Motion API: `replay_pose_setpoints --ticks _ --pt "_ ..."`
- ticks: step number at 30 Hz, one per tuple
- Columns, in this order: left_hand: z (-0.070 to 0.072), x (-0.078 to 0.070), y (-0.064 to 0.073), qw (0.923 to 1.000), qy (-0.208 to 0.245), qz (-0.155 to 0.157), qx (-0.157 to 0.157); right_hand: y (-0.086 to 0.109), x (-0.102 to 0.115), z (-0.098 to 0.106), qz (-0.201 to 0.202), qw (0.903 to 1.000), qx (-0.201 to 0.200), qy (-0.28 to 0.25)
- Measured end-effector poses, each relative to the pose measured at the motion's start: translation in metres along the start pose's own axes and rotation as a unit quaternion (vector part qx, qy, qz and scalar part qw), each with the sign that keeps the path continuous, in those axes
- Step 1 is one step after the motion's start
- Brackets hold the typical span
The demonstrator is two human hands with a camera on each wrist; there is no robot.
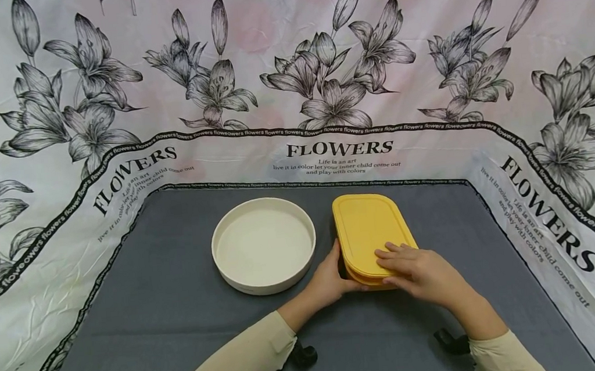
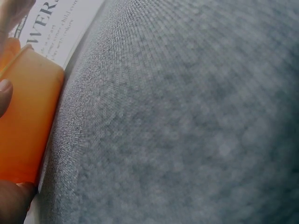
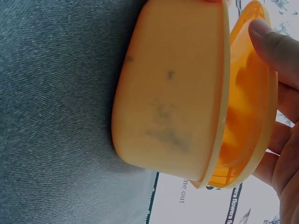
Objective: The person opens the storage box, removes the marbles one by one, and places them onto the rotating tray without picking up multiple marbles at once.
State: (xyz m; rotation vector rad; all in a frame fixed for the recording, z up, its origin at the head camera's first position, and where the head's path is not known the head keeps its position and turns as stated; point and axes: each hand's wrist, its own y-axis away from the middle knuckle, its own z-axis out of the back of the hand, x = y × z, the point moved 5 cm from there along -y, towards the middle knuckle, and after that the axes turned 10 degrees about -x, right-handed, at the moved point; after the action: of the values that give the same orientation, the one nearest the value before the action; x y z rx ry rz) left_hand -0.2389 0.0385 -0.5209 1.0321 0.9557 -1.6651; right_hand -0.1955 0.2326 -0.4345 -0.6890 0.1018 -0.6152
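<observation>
A yellow-orange plastic food container [image 3: 173,93] stands on the grey cloth, with its yellow lid [image 1: 369,232] over the top. In the right wrist view the lid is tilted up along one side, leaving a gap above the container's rim. Dark patches show through the container wall. My left hand [image 1: 331,279] grips the container by its left side and near corner. With the thumb [image 3: 273,44] under the lid's raised edge and fingers on top, my right hand [image 1: 430,271] pinches the lid.
A round, shallow cream dish [image 1: 262,243] sits to the left of the container, with nothing in it. Grey cloth [image 1: 143,291] covers the work surface. Behind and at both sides rises a white flower-printed fabric [image 1: 336,147].
</observation>
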Motion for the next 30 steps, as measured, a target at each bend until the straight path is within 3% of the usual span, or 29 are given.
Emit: replay_pose_setpoints --ticks 11,19,30 --pt "-0.001 0.002 0.0 1.0 -0.003 -0.004 -0.006 -0.006 0.003 0.019 0.008 0.997 -0.074 -0.02" --pt "0.0 0.003 0.002 0.9998 0.015 -0.012 -0.01 -0.016 0.003 0.029 0.049 0.984 -0.17 -0.024" --pt "-0.007 -0.002 0.005 0.9995 0.024 -0.018 -0.001 -0.013 -0.003 0.048 0.01 0.9649 -0.26 0.037"
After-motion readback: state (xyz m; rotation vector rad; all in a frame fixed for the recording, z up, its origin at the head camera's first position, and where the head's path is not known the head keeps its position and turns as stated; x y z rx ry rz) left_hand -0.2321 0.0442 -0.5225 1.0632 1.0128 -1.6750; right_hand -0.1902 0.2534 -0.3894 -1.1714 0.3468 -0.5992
